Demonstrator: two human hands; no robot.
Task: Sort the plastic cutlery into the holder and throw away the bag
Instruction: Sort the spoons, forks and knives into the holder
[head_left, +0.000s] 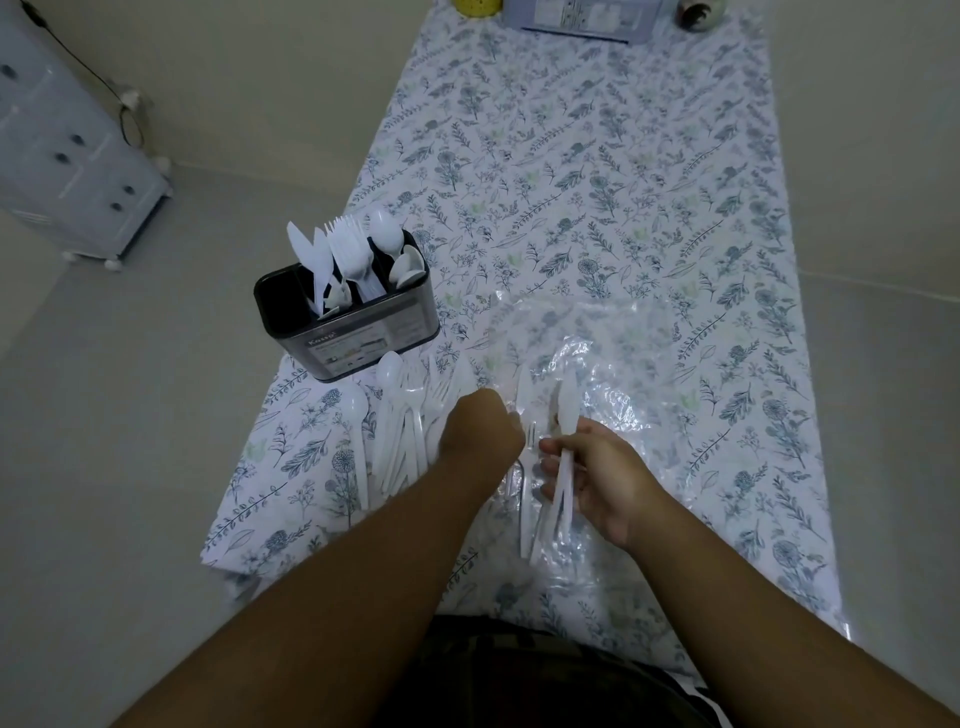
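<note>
— Status? 
— My right grip (587, 467) is closed on a bundle of knives (563, 467); left grip (480, 428) curled, contents unclear. 
— Risk? 
— Knives snagging the clear bag (597, 353); loose spoons and forks (400, 431) sliding off the surface's (675, 182) left edge near the holder (345, 317).

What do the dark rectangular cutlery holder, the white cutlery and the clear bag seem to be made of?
Dark rectangular cutlery holder: probably glossy plastic or coated metal; its side shows a soft sheen. White cutlery: thin matte plastic, slightly translucent. Clear crinkled bag: thin plastic film; creases glint and the floral tablecloth shows through.
</note>
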